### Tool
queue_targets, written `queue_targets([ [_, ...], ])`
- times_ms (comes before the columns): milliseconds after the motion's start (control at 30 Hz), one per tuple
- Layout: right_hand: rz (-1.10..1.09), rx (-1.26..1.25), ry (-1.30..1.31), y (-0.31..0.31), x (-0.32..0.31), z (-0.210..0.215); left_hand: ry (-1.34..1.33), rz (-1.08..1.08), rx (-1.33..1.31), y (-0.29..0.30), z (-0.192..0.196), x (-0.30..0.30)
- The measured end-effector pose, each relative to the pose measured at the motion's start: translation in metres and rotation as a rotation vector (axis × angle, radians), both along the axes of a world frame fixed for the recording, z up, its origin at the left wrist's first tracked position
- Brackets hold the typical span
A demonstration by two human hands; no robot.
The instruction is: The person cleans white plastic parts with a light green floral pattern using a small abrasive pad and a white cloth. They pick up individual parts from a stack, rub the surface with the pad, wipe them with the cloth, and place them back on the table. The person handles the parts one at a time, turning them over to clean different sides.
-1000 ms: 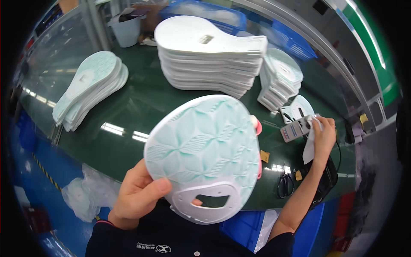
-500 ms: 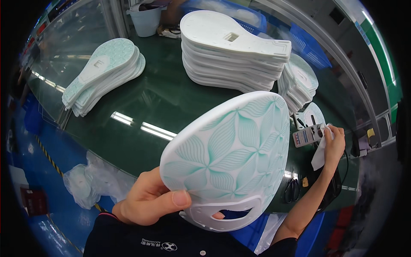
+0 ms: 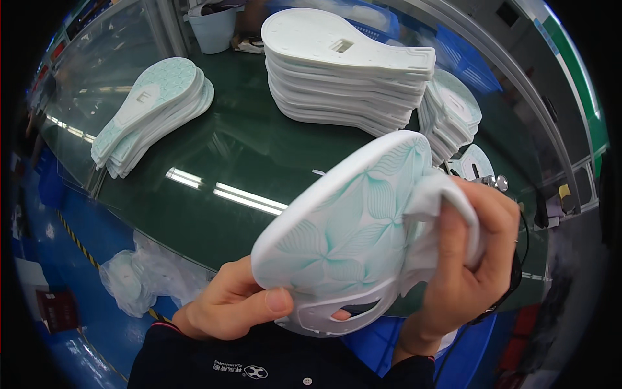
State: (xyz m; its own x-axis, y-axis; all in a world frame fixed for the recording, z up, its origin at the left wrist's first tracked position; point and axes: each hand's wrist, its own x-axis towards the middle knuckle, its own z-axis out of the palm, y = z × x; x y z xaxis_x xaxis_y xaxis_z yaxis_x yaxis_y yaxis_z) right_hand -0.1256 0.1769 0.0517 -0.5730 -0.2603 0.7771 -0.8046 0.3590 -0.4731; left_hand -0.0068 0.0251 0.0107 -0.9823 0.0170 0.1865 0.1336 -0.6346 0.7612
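My left hand grips a rounded white plastic panel by its lower left rim, thumb on the patterned face. The panel is tilted up in front of me, with a teal leaf-line pattern and an oblong opening near its lower end. A fingertip shows through that opening. My right hand is closed on a crumpled white cloth, which lies against the panel's right side. The cloth and fingers cover part of the pattern there.
A tall stack of plain white panels stands at the back of the dark green table. Patterned panels are stacked at left and right. Farther off are a pale bucket and a blue basket. Clear plastic bags lie lower left.
My right hand has come left with the cloth, from beside a labelled container on the table's right to the panel. The panel has turned slightly in my left hand.
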Motion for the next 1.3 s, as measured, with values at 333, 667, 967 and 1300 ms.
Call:
queue_targets([
  [333, 0.265, 0.313, 0.015, -0.004, 0.024, -0.031, -0.075, 0.118, -0.038, 0.001, -0.027, -0.010],
  [667, -0.443, -0.179, -0.409, 0.089, -0.032, -0.051, 0.201, 0.079, 0.355, -0.012, -0.031, -0.008],
  [967, -0.266, -0.148, -0.408, 0.082, -0.035, -0.070, -0.030, 0.037, 0.322, -0.010, -0.013, 0.016],
  [1300, 0.441, -0.648, -0.889, 0.053, 0.020, -0.060, -0.053, 0.023, 0.203, -0.014, -0.022, 0.020],
])
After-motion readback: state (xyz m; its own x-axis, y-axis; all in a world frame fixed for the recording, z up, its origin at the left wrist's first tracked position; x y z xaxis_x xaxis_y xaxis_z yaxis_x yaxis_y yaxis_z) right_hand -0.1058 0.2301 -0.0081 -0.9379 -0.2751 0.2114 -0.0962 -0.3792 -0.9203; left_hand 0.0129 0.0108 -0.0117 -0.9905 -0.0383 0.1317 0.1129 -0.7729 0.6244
